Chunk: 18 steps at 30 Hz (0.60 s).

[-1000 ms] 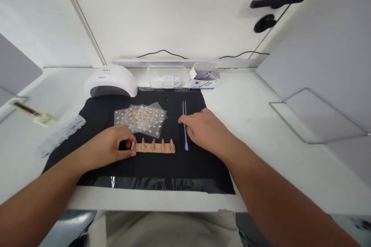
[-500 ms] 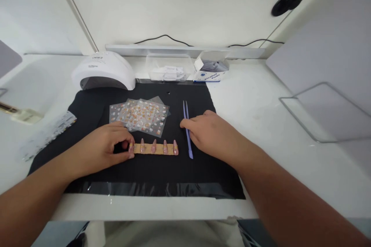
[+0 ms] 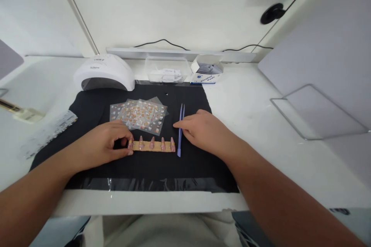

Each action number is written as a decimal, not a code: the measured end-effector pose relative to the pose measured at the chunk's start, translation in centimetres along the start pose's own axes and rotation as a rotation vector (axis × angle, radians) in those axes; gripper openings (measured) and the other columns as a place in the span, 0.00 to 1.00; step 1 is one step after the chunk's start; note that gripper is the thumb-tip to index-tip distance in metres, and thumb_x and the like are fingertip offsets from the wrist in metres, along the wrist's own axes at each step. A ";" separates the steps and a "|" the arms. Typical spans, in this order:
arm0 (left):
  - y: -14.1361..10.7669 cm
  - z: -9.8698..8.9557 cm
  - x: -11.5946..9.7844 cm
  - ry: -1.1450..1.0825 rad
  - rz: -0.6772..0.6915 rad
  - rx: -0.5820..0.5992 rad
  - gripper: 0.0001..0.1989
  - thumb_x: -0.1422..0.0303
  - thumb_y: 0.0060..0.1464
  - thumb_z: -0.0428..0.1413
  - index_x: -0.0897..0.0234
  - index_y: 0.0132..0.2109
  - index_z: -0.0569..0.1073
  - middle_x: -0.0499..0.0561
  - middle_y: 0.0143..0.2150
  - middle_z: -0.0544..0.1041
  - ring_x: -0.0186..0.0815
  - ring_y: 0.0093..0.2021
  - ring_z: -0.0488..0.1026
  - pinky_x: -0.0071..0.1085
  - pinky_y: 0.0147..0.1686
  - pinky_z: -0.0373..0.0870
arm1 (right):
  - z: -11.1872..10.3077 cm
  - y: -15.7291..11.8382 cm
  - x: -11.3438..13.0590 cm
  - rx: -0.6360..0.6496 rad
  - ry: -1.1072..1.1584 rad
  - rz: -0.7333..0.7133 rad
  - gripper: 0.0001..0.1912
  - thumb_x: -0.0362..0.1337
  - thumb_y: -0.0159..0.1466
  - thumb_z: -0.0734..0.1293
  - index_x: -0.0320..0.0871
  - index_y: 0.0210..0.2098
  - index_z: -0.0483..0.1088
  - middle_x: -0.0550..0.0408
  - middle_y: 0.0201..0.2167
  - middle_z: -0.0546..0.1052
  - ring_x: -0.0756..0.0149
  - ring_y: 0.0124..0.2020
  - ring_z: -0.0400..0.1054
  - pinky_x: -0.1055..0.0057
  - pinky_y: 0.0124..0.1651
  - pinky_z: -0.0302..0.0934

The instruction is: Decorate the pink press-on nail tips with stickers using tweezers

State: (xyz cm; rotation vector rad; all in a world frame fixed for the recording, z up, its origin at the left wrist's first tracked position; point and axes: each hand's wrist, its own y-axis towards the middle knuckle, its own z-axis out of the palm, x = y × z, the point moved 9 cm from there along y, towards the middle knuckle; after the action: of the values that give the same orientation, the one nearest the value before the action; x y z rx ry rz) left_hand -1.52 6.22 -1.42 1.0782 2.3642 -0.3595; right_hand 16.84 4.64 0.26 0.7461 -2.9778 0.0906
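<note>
A tan strip (image 3: 157, 146) carrying several pink, pointed false nails (image 3: 152, 143) lies on the black mat (image 3: 139, 168). My left hand (image 3: 108, 141) pinches its left end, thumb and fingers closed at the leftmost nail. To the right of the strip, purple tweezers (image 3: 179, 139) lie almost lengthwise, their metal tips pointing away from me. Fingers of my right hand (image 3: 199, 129) are closed around their middle, with the index finger across the top; part of the grip is hidden. Overlapping clear sticker sheets (image 3: 139, 114) with orange and white motifs are just beyond the strip.
A white nail lamp (image 3: 104, 71) stands at the back left. Behind the mat are a clear plastic box (image 3: 167, 70) with white packets and an open box of alcohol pads (image 3: 206, 73). At left lie a patterned sheet (image 3: 53, 133) and a pale brush-like item (image 3: 27, 115). A wire frame (image 3: 315, 139) is at right.
My right hand and the tweezers have shifted left, closer to the strip, and the tweezers now tilt the other way slightly. My left hand keeps its pinch. The view has moved a little.
</note>
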 end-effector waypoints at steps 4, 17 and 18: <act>0.2 -0.2 -0.2 -0.010 0.004 -0.012 0.07 0.64 0.54 0.58 0.61 0.31 0.74 0.47 0.30 0.73 0.35 0.33 0.70 0.29 0.33 0.66 | 0.2 0.0 0.3 -0.014 0.008 -0.030 0.18 0.27 0.64 0.63 0.47 0.49 0.77 0.54 0.41 0.82 0.64 0.36 0.75 0.66 0.39 0.55; 0.1 -0.1 -0.1 -0.016 -0.010 0.001 0.06 0.65 0.55 0.57 0.61 0.32 0.73 0.47 0.31 0.73 0.35 0.35 0.69 0.30 0.35 0.65 | -0.1 0.1 0.4 0.012 0.026 -0.022 0.10 0.25 0.63 0.62 0.44 0.37 0.73 0.56 0.35 0.80 0.63 0.33 0.72 0.67 0.39 0.56; 0.1 -0.1 0.0 -0.017 -0.012 -0.001 0.06 0.65 0.54 0.57 0.61 0.32 0.73 0.47 0.31 0.73 0.35 0.35 0.69 0.30 0.35 0.65 | -0.1 0.1 0.3 0.009 0.026 -0.020 0.11 0.25 0.63 0.62 0.44 0.37 0.72 0.56 0.35 0.80 0.62 0.33 0.72 0.67 0.39 0.56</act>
State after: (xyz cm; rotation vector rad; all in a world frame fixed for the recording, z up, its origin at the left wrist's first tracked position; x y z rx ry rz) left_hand -1.46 6.34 -1.31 1.0571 2.3571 -0.3705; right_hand 16.50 4.62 0.41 0.7696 -2.9467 0.1116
